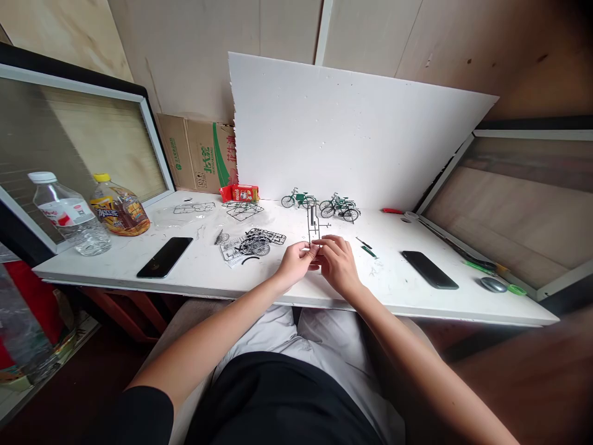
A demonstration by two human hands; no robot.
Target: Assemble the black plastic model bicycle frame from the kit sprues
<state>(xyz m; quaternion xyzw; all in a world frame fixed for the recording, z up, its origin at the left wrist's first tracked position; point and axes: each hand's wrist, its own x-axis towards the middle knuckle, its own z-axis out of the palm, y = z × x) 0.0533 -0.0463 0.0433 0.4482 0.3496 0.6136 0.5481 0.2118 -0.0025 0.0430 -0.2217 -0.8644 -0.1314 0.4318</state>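
Both of my hands meet near the front edge of the white table, around the lower end of a thin black plastic parts frame that stands upright. My left hand pinches it from the left with thumb and fingers. From the right, the fingers of my right hand close on the same frame. Left of my hands lies a pile of black parts frames and spoked wheels. Behind the held frame are small model bicycles, a green one and several close together. A green-handled tool lies to the right.
Phones lie left and right on the table. Two bottles stand at the far left. A red packet, a mouse and a white board are also there.
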